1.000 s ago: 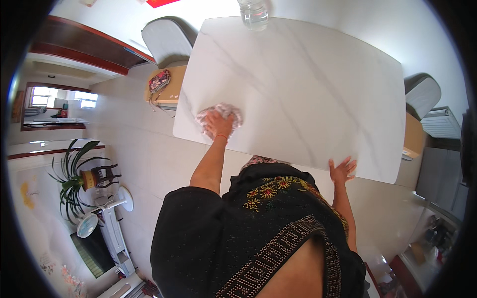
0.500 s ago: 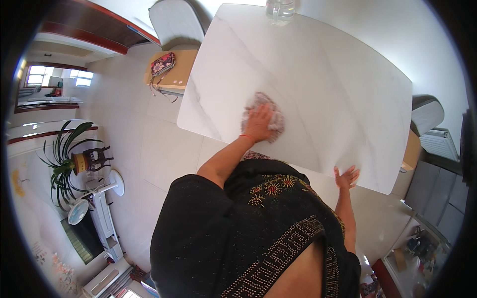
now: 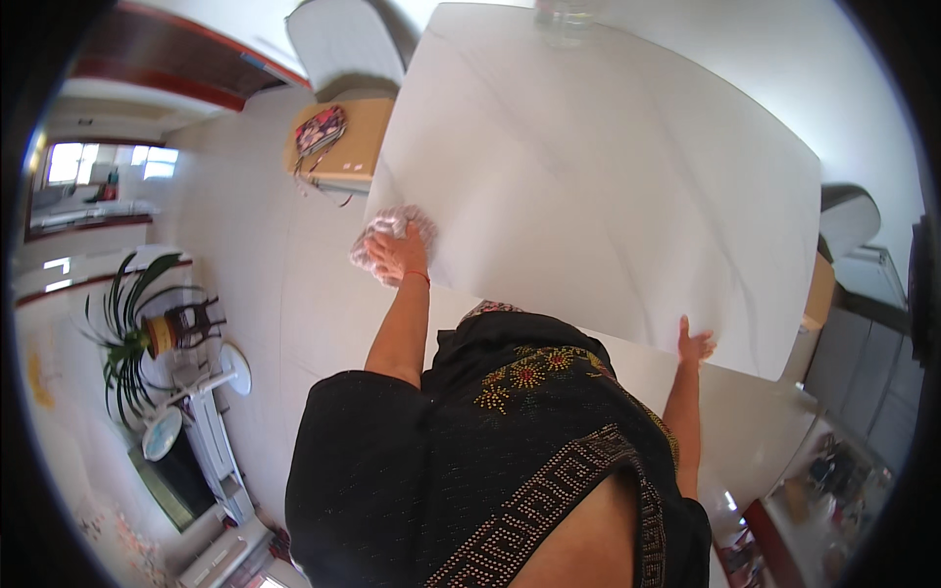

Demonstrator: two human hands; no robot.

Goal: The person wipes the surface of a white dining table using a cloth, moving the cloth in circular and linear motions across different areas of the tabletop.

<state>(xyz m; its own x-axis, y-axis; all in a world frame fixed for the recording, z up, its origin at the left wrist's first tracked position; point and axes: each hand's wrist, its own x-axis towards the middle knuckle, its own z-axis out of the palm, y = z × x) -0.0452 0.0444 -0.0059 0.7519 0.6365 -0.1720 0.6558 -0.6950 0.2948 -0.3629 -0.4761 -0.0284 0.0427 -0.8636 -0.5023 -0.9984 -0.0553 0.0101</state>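
My left hand (image 3: 398, 257) grips a crumpled pinkish-white cloth (image 3: 400, 218) at the near left corner of a white marbled table (image 3: 588, 176). Part of the cloth hangs past the table's edge, and the palm covers some of it. A red string circles that wrist. On the right, my right hand (image 3: 695, 345) rests at the table's near edge, thumb raised and fingers spread, holding nothing.
A glass jug (image 3: 567, 22) stands at the table's far edge. Beside the table's left side, a chair (image 3: 365, 147) carries a flowered bag (image 3: 321, 130). Another chair (image 3: 848, 220) is at the right. Further left are a potted plant (image 3: 132, 338) and a standing fan (image 3: 163, 433).
My left hand has swept the cloth leftward across the table, from near its front middle to the left corner. The right hand stays at the near edge, its fingers turned slightly.
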